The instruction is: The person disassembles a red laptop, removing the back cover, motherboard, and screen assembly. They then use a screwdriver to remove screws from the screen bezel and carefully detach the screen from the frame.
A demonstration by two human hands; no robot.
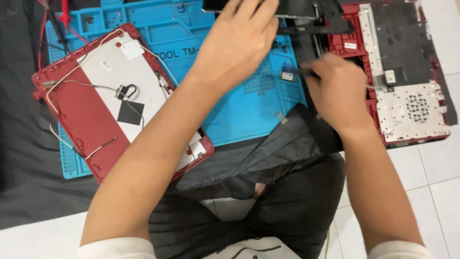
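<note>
A person seated on a white tiled floor (431, 177) works over a blue silicone repair mat (239, 110). The left hand (237, 41) reaches forward with fingers spread flat, resting on a black flat panel (306, 12) at the mat's far edge. The right hand (338, 91) is closed around a thin dark tool (302, 73), blurred in the frame, whose tip meets a small dark rectangular chip module (287, 76) lying on the mat's right edge. To the right lies a red laptop base (407, 72), opened, with black and silver shielding exposed. On the left, a red laptop lid (105, 100) rests face down, white and grey cables running across its inside. A black plastic sheet (268, 153) covers the person's lap.
</note>
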